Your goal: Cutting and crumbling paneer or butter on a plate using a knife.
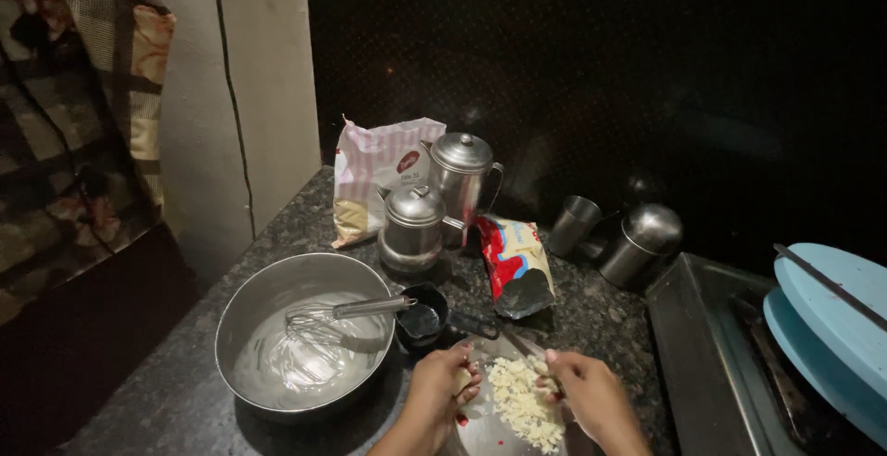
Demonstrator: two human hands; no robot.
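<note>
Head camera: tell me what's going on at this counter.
A person is working over a pile of pale chopped pieces on a board on the dark granite counter. The left hand holds a pale chunk at the pile's edge; the right hand seems to hold a knife, though the blade is hard to see. Beside them, a whisk rests in a steel bowl.

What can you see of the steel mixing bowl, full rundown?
The steel mixing bowl is round, wide and shiny, metal by its look, sitting upright on the dark speckled counter, left of the person's left hand. A thin whitish film coats its inside bottom. A wire whisk lies in it, its loops in the bowl and its handle across the right rim, pointing at a small black cup beside the bowl. Neither hand touches it.
</note>
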